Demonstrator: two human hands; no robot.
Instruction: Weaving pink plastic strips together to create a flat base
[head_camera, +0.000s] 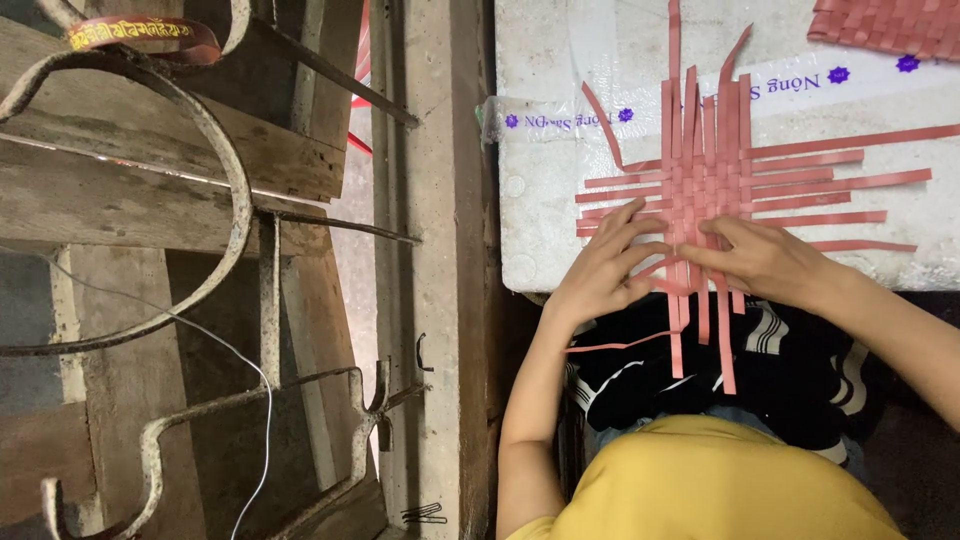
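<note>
Left hand (600, 272): fingers spread flat on the pink woven strips (712, 170), gripping nothing.
Right hand (760, 260): fingertips pressing a strip end; whether pinched, I cannot tell.
Bench (540, 200): white.

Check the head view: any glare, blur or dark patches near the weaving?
Head view: the woven pink strips are sharp and evenly lit; mild sheen on the white foam board; left hand and right hand show no motion blur; under the board's edge, the dark striped cloth sits in shadow.
</note>
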